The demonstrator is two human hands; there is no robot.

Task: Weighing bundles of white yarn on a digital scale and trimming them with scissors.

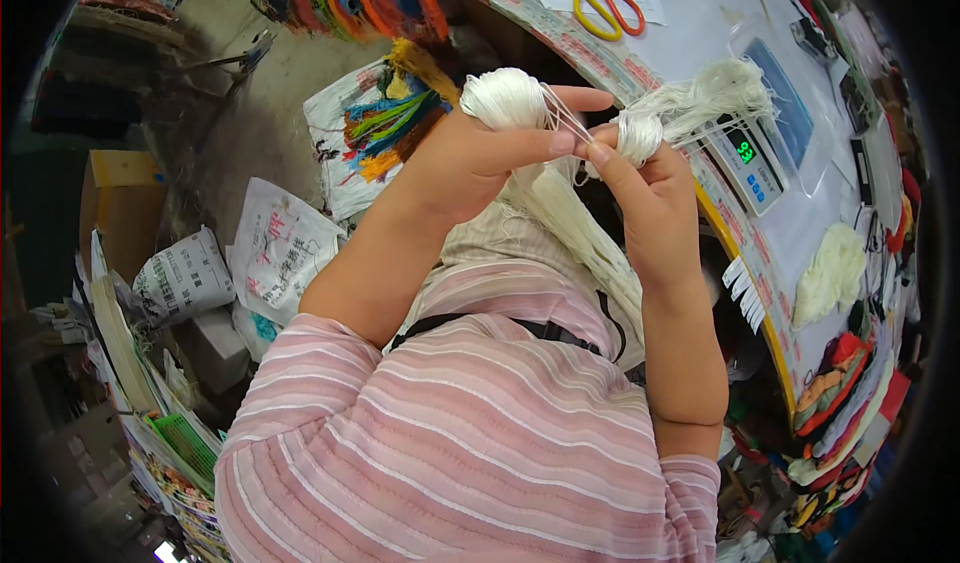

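Note:
My left hand point(480, 153) is closed around a thick bundle of white yarn point(505, 98), whose looped top sticks up above the fist. My right hand point(645, 178) grips another part of the white yarn point(640, 135), with loose strands point(715, 93) spreading toward the table. Thin taut threads point(565, 118) run between the two hands. A long tail of white yarn point(585, 238) hangs down over my lap. Both hands are held close together in front of the table edge.
A small digital scale point(750, 158) with a green display sits on the white table point(690, 13), next to yellow and orange scissors point(600, 3). A white yarn tuft point(830, 273) lies on the table. Coloured yarn bundles point(395, 123) and sacks point(185, 278) lie on the floor.

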